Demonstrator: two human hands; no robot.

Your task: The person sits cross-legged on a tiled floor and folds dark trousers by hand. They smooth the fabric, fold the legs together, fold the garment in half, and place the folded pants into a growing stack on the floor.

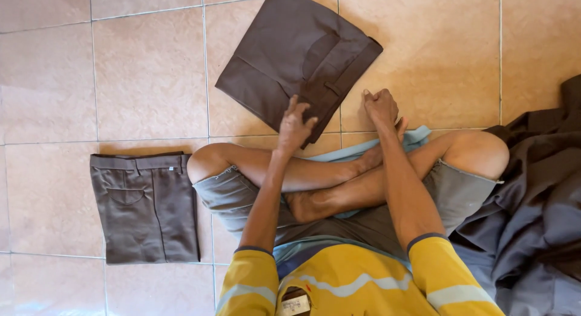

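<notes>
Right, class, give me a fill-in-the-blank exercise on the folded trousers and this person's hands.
1. The left hand rests on the folded brown ____ in front of the crossed legs.
2. The right hand is closed into a ____.
3. A second folded pair lies on the person's ____ side.
4. Everything lies on a ____ floor.

Missing words: trousers; fist; left; tiled

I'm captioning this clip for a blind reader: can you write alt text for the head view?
A person sits cross-legged on a tiled floor, left hand resting on folded dark brown trousers in front, right hand closed in a fist beside them. A second folded pair lies to their left, and a heap of dark cloth to their right.
</notes>
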